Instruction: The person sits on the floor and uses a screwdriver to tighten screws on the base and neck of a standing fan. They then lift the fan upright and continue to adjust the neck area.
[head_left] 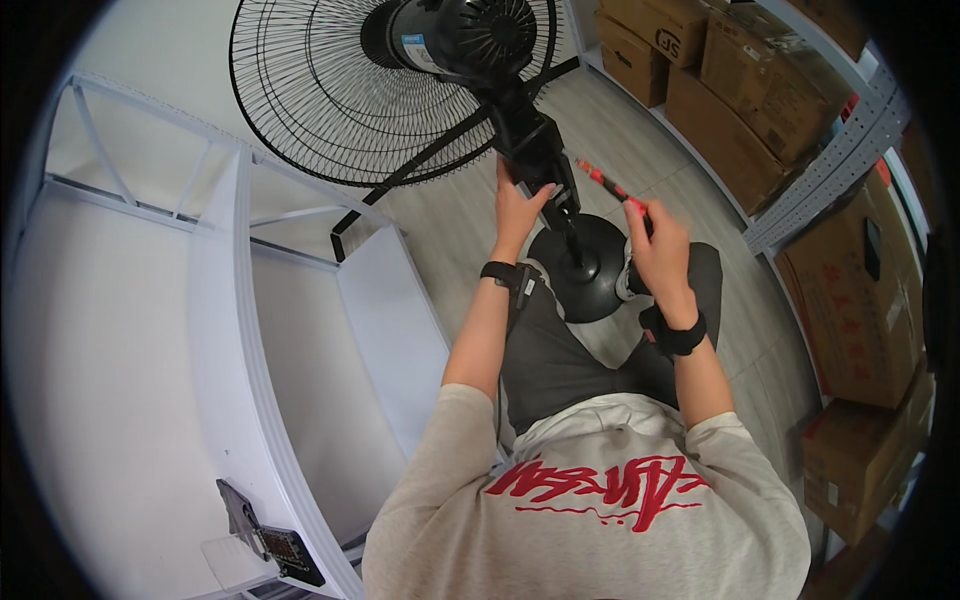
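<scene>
A black standing fan rises in front of me, its wire cage [330, 100] at the upper left and its motor housing [490, 35] turned my way. My left hand [518, 208] is wrapped around the fan's neck [540, 150], just below the motor. In my right hand [660, 250] is a red and black screwdriver [610, 185], its tip pointing up and left toward the neck but apart from it. The round black fan base [580, 270] stands on the floor between my feet.
White shelving [225, 300] runs along the left, with a small black device [290, 555] on its near end. Cardboard boxes [740, 110] fill the grey metal rack [800, 215] on the right. A dark phone-like object [873, 248] lies on one box.
</scene>
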